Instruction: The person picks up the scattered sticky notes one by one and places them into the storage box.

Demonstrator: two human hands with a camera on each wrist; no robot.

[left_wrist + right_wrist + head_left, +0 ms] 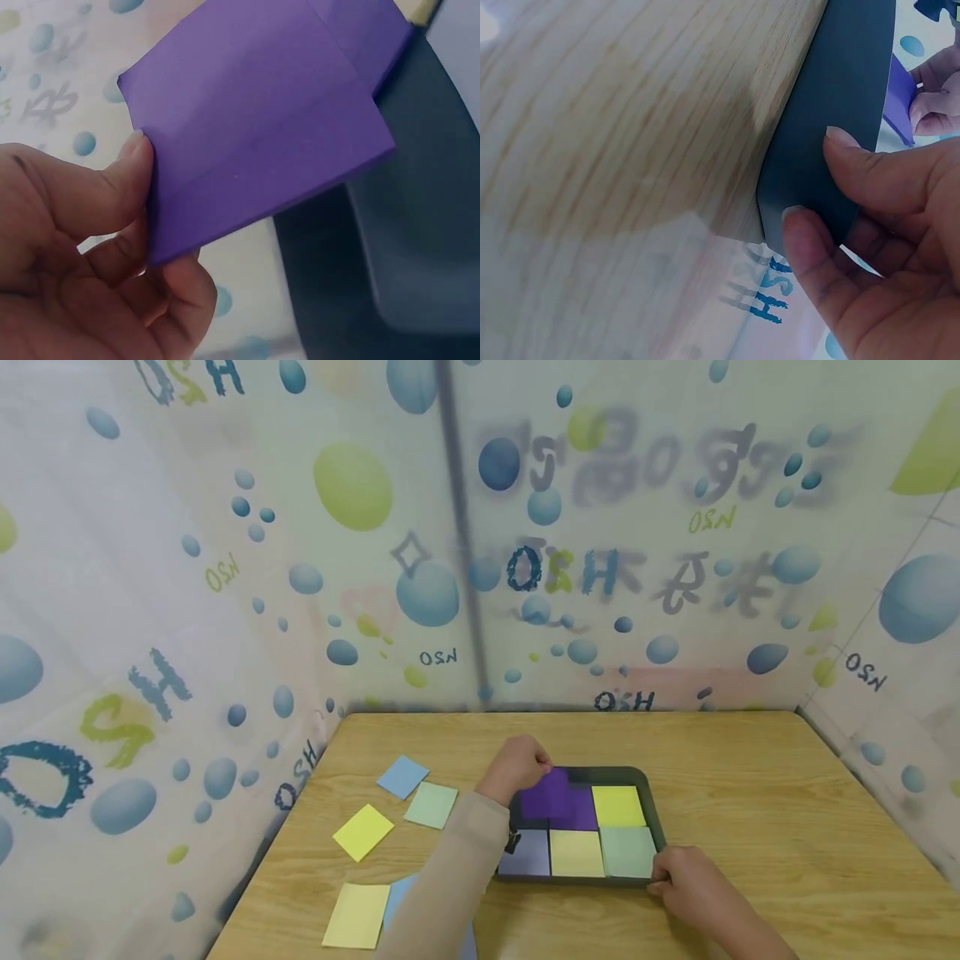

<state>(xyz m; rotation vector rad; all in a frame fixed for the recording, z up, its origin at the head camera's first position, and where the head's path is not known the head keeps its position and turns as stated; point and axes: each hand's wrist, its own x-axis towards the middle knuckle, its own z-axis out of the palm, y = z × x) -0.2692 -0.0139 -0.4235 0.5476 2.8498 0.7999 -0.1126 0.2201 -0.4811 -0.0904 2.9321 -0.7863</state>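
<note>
My left hand (517,766) pinches a purple sticky-note pad (255,127) at one edge, thumb on one face and fingers behind. The pad is tilted over the far left part of a dark tray (611,774), overlapping another purple pad (583,810) in the head view. Beside that lies a bright yellow pad (618,806). Along the near side are a lavender pad (524,853), a pale yellow pad (576,853) and a pale green pad (628,852). At the near right corner my right hand (693,881) grips the tray's rim between thumb and fingers.
Left of the tray, on the wooden table (750,793), lie a blue square (402,777), a pale green square (431,805), a yellow square (363,832) and a pale yellow square (356,916). My left sleeve (450,877) partly covers more blue squares. A patterned curtain (600,527) surrounds the table.
</note>
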